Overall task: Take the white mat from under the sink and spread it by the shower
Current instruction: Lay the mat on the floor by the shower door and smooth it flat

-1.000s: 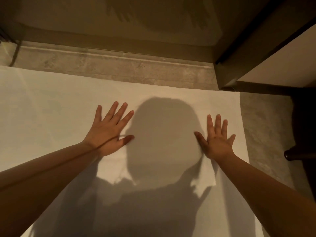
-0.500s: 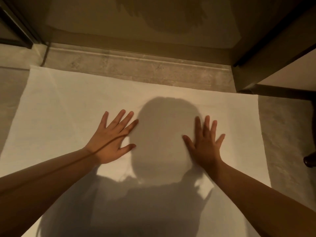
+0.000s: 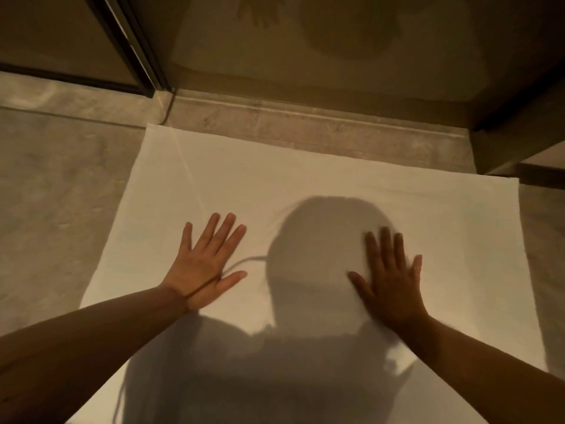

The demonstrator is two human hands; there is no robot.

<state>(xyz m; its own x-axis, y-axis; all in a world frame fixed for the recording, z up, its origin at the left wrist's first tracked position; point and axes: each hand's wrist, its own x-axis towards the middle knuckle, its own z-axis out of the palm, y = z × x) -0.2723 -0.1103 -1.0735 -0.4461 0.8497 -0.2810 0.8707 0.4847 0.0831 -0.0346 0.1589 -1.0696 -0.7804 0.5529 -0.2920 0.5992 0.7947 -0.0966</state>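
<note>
Mat (image 3: 305,179): spread flat on floor (image 3: 61,185) beneath both hands, far edge by shower sill (image 3: 305,120) ahead of fingertips | left hand (image 3: 203,267): palm down, fingers straight, pressing mat | right hand (image 3: 389,289): likewise

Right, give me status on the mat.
Open, flat on mat: left hand, right hand. Mat spread on floor beside shower sill, slightly askew. Only the hands rest on it.

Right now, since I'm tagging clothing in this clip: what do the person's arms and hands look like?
Nothing is worn as far as the frame shows: no sleeves, gloves, watch or bracelet. The left hand and right hand show no rings, though the right one is in shadow.
</note>
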